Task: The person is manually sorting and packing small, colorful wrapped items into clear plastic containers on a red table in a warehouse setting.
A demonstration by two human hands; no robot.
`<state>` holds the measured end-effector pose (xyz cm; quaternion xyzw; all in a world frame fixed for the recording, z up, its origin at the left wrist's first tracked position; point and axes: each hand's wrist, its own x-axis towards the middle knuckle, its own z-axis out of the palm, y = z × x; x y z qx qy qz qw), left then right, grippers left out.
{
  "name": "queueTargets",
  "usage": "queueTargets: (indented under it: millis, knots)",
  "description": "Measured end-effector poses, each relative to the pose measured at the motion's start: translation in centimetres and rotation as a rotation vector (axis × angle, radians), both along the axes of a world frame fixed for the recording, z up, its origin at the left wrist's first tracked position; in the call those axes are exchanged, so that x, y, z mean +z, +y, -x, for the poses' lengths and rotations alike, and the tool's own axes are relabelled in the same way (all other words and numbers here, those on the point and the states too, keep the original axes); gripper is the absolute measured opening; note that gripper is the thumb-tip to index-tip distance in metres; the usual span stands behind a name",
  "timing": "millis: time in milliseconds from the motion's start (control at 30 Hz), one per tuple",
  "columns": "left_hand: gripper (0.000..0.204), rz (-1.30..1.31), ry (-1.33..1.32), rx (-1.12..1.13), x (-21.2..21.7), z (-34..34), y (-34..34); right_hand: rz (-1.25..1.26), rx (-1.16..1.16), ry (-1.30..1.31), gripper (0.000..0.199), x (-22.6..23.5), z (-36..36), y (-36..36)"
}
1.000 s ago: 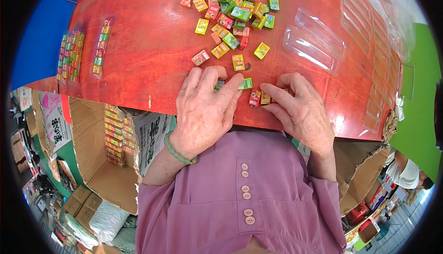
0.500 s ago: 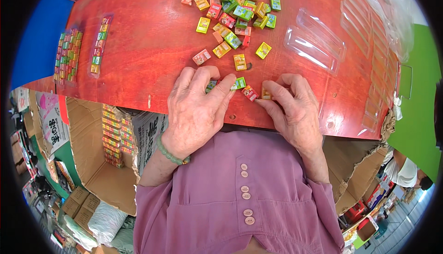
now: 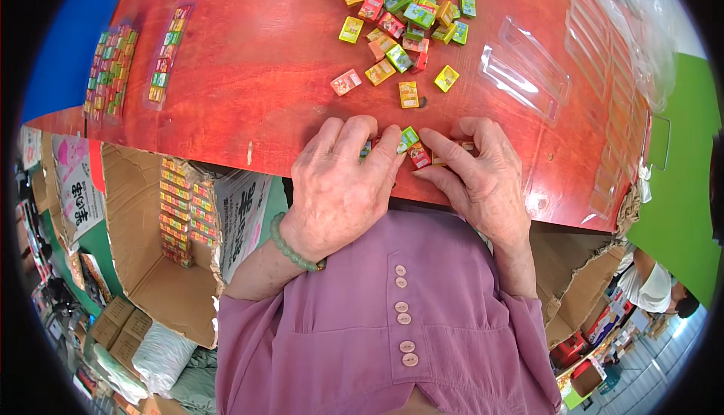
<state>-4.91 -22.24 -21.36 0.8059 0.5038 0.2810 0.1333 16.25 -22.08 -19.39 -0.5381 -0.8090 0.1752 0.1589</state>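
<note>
Red-wood counter (image 3: 249, 61) carries both hands at its near edge. Left hand (image 3: 339, 189) lies palm down, fingers curled over small coloured boxes; one box peeks out between its fingers, but whether it is pinched or only covered I cannot tell. Right hand (image 3: 479, 181) lies just beside it, palm down, its forefinger and thumb closed on a small red box (image 3: 419, 156). A green box (image 3: 408, 138) sits tilted between the two hands, touching the fingertips of both. A pale green bead bracelet (image 3: 290, 249) circles the left wrist.

Just beyond the fingertips lie loose boxes: an orange one (image 3: 408, 94), a yellow one (image 3: 446, 78) and a pink one (image 3: 346, 82). Farther out from the hands a dense heap of mixed boxes (image 3: 400, 0) spreads across the far part of the counter.

Beyond the right hand and to its right, clear plastic trays (image 3: 528, 72) lie empty. Well off to the left of the left hand, filled trays (image 3: 113, 72) hold rows of boxes.

Below the counter edge, left of the left forearm, an open cardboard carton (image 3: 162, 226) holds stacked packs.
</note>
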Motion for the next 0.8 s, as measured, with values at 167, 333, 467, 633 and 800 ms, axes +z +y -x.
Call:
queueTargets:
  millis: [167,333,467,633,800]
  knots:
    - [0.03,-0.016,-0.058,0.04,-0.3,-0.1,0.0,-0.081,0.024,-0.016,0.044,-0.4,0.2,-0.1]
    - [0.029,-0.056,-0.045,0.071,-0.7,-0.2,0.0,-0.102,-0.104,-0.013,0.04,-1.0,1.0,-1.0]
    - [0.029,-0.055,-0.015,0.072,-0.6,-0.4,-0.3,-0.107,-0.055,-0.107,0.042,-0.4,1.1,-0.7]
    - [0.029,-0.05,-0.011,0.086,-0.6,-0.7,-0.3,-0.096,0.013,-0.136,0.047,-0.3,0.7,-0.4]
    - [0.03,-0.028,-0.024,0.084,-0.8,-0.9,0.3,-0.017,0.012,-0.198,0.048,0.4,1.2,-0.3]
